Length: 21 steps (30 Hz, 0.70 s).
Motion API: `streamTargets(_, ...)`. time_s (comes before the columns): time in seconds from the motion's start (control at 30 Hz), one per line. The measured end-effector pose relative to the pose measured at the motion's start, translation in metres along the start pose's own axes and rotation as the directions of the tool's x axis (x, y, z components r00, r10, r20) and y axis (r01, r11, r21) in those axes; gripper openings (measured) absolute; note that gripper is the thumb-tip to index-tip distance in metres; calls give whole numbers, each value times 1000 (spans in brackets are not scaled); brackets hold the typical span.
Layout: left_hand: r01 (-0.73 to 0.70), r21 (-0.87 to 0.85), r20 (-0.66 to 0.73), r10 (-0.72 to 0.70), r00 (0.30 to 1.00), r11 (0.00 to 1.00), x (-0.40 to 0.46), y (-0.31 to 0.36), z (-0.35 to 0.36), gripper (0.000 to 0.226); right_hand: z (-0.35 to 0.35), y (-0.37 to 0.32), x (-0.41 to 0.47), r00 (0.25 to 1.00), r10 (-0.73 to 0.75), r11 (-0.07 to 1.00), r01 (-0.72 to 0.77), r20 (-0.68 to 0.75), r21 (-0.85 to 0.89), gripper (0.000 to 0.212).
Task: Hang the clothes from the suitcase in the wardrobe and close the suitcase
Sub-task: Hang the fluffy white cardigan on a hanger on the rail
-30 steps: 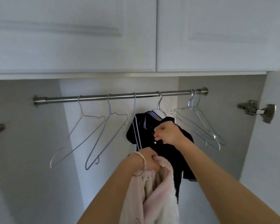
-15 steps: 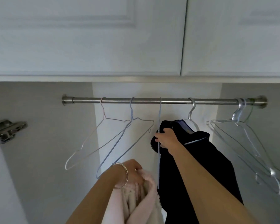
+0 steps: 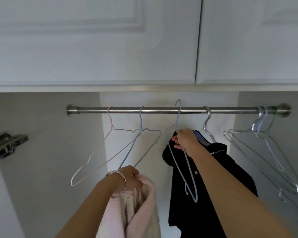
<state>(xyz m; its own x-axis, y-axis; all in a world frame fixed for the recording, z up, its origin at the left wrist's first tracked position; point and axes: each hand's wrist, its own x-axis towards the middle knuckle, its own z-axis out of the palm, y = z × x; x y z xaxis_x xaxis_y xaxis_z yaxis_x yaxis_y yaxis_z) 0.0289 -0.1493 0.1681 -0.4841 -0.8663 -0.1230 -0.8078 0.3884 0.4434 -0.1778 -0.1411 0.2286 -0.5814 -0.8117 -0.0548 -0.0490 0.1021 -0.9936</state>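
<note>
Head view looks up into the open wardrobe (image 3: 162,100), where a steel rail (image 3: 162,109) runs left to right under two closed upper doors (image 3: 110,40). The right hand (image 3: 185,140) grips a pale blue wire hanger (image 3: 182,162) just below its neck, fingers curled round the wire. Half a second ago that hanger's hook sat over the rail; now the hook stands above and in front of the rail, lifted off it, and the hanger's body tilts down towards the near side. Behind the hand, a dark shirt (image 3: 196,186) with white piping hangs from a silver hanger (image 3: 207,124) on the rail, in the same spot as before. The left hand (image 3: 130,177), a bangle (image 3: 120,184) on its wrist, clutches a bundle of fluffy pink clothing (image 3: 141,212) low and near, much as it did a moment ago. To the left on the rail hang a pink wire hanger (image 3: 100,152) and another blue hanger (image 3: 139,134), both bare and unmoved. At the far right end a cluster of bare silver hangers (image 3: 265,143) hangs close together. A door hinge (image 3: 7,145) shows at the left edge; the view has shifted slightly closer since the earlier frame. The suitcase is out of view.
</note>
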Motion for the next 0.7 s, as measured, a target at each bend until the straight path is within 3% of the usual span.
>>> streamTargets(0.23,-106,38,33,105,994,994,-7,8,-7,29,-47,6,-19,987,-79,985,56,-140,-162,22)
streamTargets(0.33,-136,71,60,132,989,988,-14,12,-12,31,-67,16,-43,952,-179,925,77,-247,-372,42)
streamTargets(0.43,-197,109,101,186,977,974,-21,18,-17,29,-89,28,-69,898,-286,857,83,-335,-508,37)
streamTargets(0.53,-198,130,101,186,977,971,-24,21,-18,50,-106,37,-88,906,-264,886,92,-331,-455,24)
streamTargets(0.67,-211,197,61,203,977,957,-42,28,-21,18,-119,46,-118,928,-206,935,93,-309,-343,20)
streamTargets(0.7,-222,215,31,220,975,951,-48,30,-20,22,-121,48,-130,929,-211,933,99,-305,-345,20)
